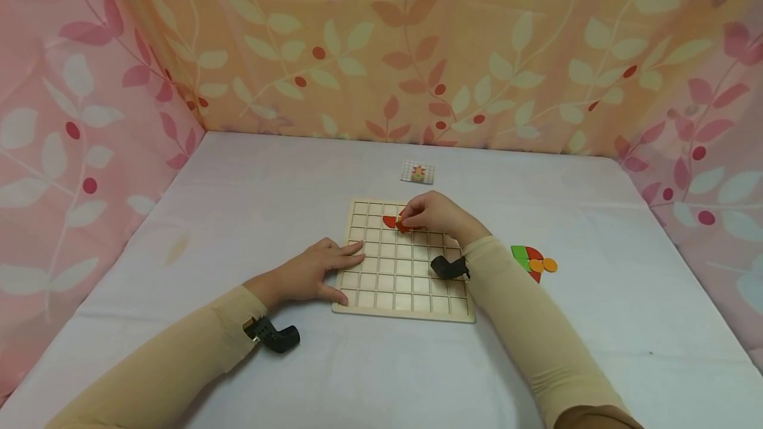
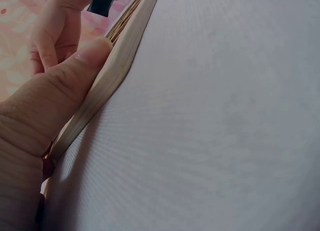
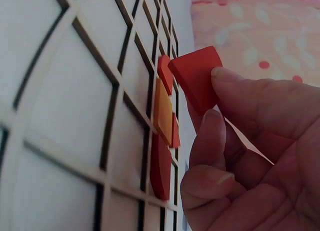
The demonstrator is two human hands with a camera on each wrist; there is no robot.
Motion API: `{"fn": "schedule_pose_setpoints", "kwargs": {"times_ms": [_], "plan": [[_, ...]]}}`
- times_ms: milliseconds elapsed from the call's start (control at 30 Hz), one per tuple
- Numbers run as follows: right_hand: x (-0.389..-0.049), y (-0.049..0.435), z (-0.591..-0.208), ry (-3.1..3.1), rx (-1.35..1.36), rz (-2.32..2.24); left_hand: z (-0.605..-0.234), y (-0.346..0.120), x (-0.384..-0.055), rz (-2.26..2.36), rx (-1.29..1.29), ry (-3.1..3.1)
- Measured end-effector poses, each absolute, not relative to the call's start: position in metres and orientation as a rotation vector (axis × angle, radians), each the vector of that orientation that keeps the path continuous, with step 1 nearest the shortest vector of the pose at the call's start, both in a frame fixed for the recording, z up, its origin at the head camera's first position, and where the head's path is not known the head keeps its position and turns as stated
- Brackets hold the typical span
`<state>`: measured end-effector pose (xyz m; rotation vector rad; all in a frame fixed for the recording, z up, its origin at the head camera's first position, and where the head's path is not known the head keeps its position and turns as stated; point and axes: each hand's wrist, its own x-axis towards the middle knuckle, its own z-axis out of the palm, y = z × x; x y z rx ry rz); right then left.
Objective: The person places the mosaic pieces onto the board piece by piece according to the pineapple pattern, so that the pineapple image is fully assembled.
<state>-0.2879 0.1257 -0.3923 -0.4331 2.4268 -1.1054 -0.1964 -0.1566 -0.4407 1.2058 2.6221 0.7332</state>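
Right wrist view: a flat red piece (image 3: 195,78) is pinched between the thumb and fingers of the right hand (image 3: 255,146), raised off the gridded board (image 1: 402,316). Only a narrow gap is left between those digits, filled by the piece. It is judged to be light, stiff and fairly smooth, hard to break but easily twisted if gripped at 1 corner; it is best taken by 2 opposite edges, with its underside left uncovered. Just beside it, 1 orange piece (image 3: 162,111) and 3 other red pieces (image 3: 160,166) are seen on the grid. The board's left edge is touched by the left hand (image 1: 316,271), its fingers spread and its thumb laid on the rim. Farther right, loose pieces (image 1: 520,252) in green, red and orange are clustered on the white surface (image 1: 387,376). Beyond the board, a small patterned card (image 1: 417,172) is laid.
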Motion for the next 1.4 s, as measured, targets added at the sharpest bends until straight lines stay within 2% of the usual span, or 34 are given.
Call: {"fn": "schedule_pose_setpoints", "kwargs": {"times_ms": [433,1000,1400], "plan": [[-0.284,0.100,-0.395,2.499,-0.530,-0.924,-0.443,-0.157,-0.197,0.766,1.263,2.638],[-0.285,0.094,-0.390,2.556,-0.575,-0.740,-0.442,-0.157,-0.197,0.760,1.233,2.613],[-0.279,0.092,-0.390,2.558,-0.665,-0.778,-0.442,-0.157,-0.197,0.772,1.238,2.611]]}}
